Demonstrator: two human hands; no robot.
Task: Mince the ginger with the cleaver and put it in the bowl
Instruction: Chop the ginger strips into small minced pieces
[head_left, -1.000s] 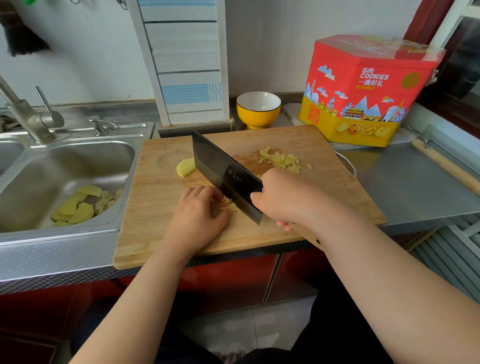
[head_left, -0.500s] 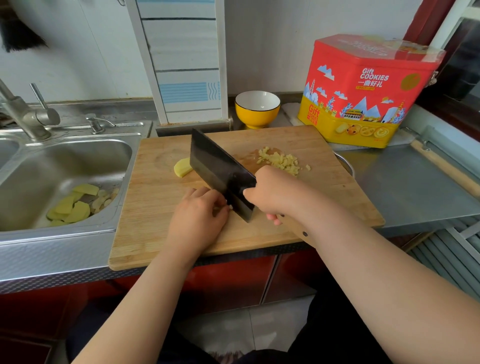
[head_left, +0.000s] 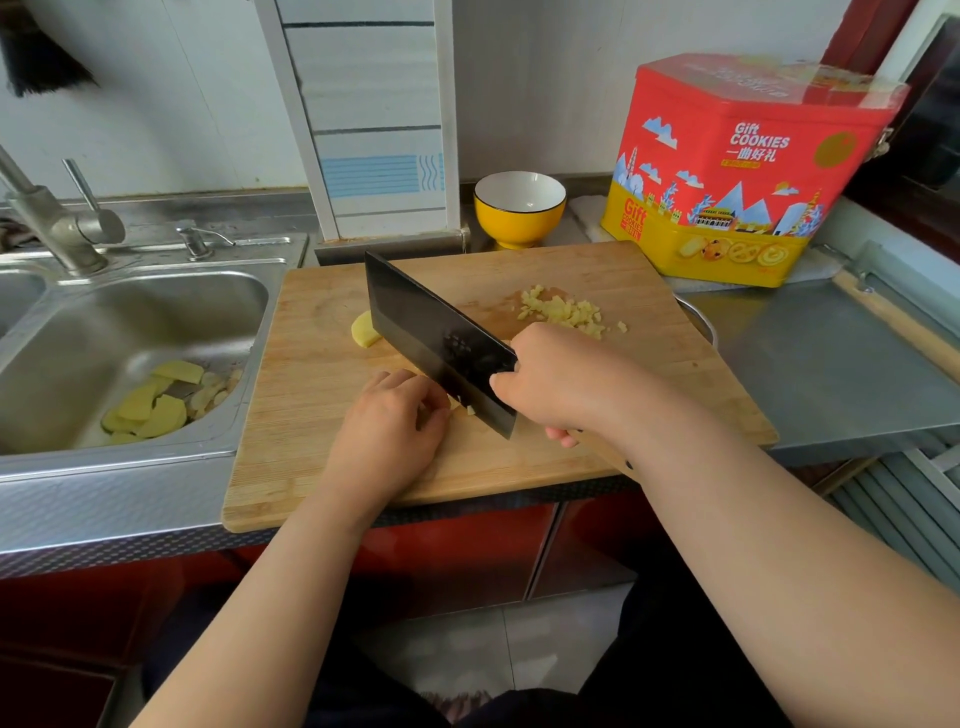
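Your right hand (head_left: 558, 384) grips the handle of the dark rectangular steel cleaver (head_left: 439, 343), its blade angled down over the light wooden cutting board (head_left: 322, 415) on the steel desk (head_left: 831, 374). Your left hand (head_left: 387, 434) lies just left of the blade, fingers curled over small ginger bits (head_left: 470, 410). A pile of pale yellow minced ginger (head_left: 563, 312) sits at the board's far right; one ginger slice (head_left: 363, 328) lies left of the blade. The yellow ceramic bowl with white inside (head_left: 519, 208) stands beyond the board's far edge.
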